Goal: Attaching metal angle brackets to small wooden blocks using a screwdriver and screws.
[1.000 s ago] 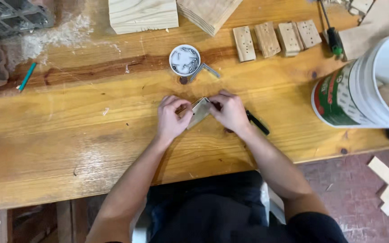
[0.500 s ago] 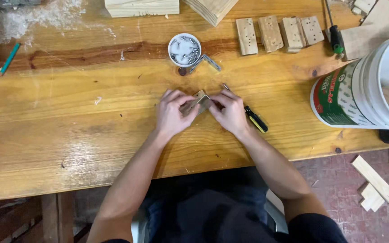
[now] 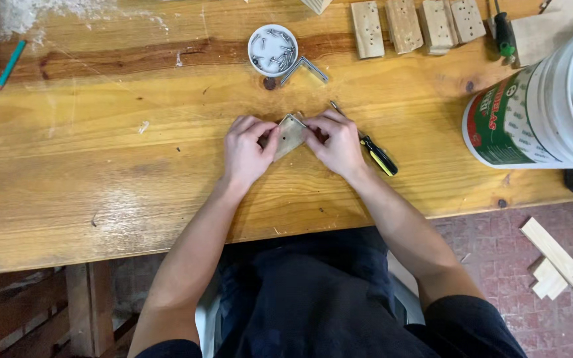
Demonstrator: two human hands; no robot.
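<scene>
Both hands, left hand (image 3: 247,151) and right hand (image 3: 337,142), pinch one small wooden block (image 3: 291,134) mid-desk (image 3: 101,166), fingers closed on it. One screwdriver (image 3: 374,150) lies right; four drilled blocks (image 3: 417,24) sit far.

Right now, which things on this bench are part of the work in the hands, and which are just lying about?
In hand: small wooden block, held by left hand and right hand.

Lying about: screwdriver, round tub of screws, metal bracket, drilled wooden blocks, white bucket, teal pencil.
</scene>
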